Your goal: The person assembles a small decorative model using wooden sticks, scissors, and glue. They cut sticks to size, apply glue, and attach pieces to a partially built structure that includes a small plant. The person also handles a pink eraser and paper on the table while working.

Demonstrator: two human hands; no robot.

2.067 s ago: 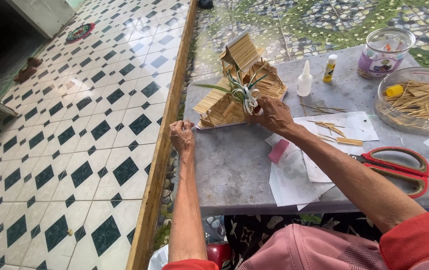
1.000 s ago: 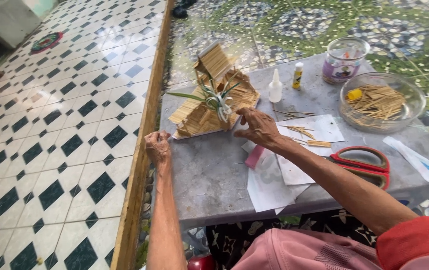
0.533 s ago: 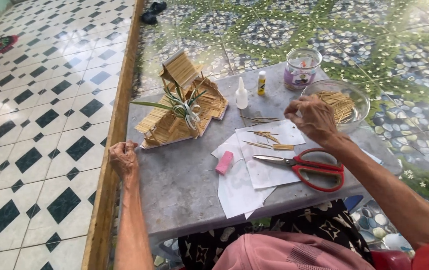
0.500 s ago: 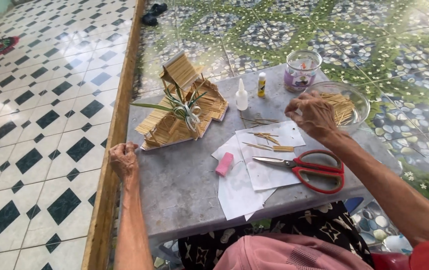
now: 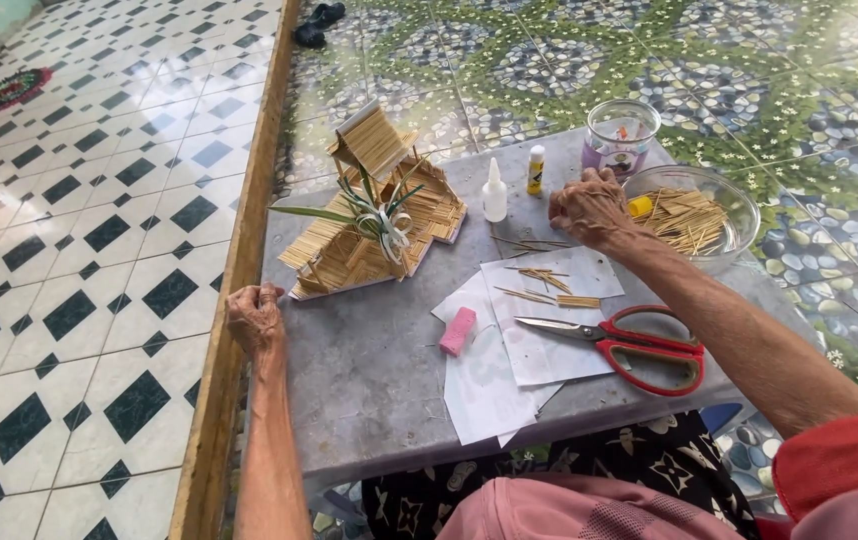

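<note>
A small house model of thin wooden sticks [image 5: 374, 215] with a green plant on it stands on the grey stone table [image 5: 369, 370]. My left hand [image 5: 254, 318] rests closed on the table's left edge, just below the model's front corner. My right hand [image 5: 591, 208] hovers near a white glue bottle [image 5: 494, 192] and a small yellow-capped bottle [image 5: 535, 170], fingers curled; whether it holds anything is hidden. Loose sticks [image 5: 547, 283] lie on white paper sheets [image 5: 539, 330] below it.
Red-handled scissors [image 5: 639, 348] lie on the paper, a pink eraser block [image 5: 457, 331] to their left. A glass bowl of sticks [image 5: 694, 215] and a clear jar [image 5: 621, 135] stand at the back right. A wooden beam [image 5: 239, 250] borders the tiled floor at left.
My right hand left the stick model, swung right toward the glass bowl, then came back left to the bottles. The view shifted right. My left hand stayed on the table edge.
</note>
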